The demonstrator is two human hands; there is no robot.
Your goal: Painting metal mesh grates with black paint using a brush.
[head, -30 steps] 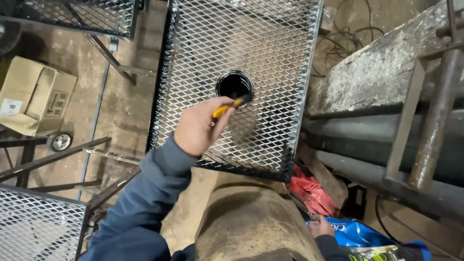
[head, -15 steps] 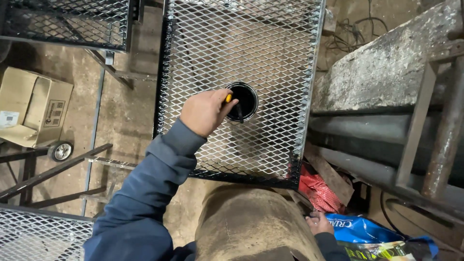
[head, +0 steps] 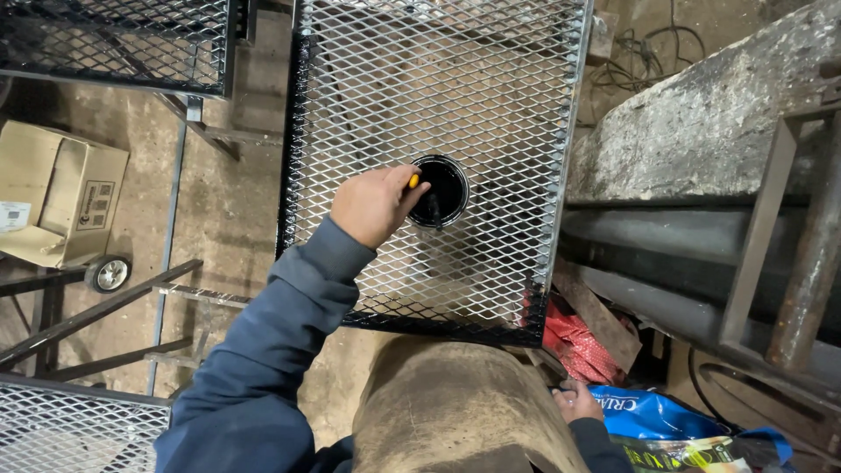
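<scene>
Fingers of the left hand (head: pixel 375 203) are clenched around the yellow handle of a brush (head: pixel 424 194), whose dark head dips into the small round can of black paint (head: pixel 441 190). The can stands on the expanded-metal mesh panel (head: pixel 491 105), roughly midway between its left and right edges and nearer the near edge than the far one. The right hand (head: pixel 578 403) is low, beside the near right corner of the panel, just touching or resting by a blue plastic bag (head: pixel 653 412); its fingers are mostly hidden, so I cannot tell whether they grip anything.

The brush looks light and stiff at the handle, soft at the bristles; the hold high on the handle, away from the wet end, seems right, since the lower part is likely slick with paint. The can seems small and light, open at the top, and easy to tip on the uneven mesh; it would best be taken around its wall, upright, not by the wet rim.

A red crumpled bag (head: pixel 578 346) lies under the near right corner. A cardboard box (head: pixel 57 193) sits on the floor well to the left, a small wheel (head: pixel 109 273) near it.
</scene>
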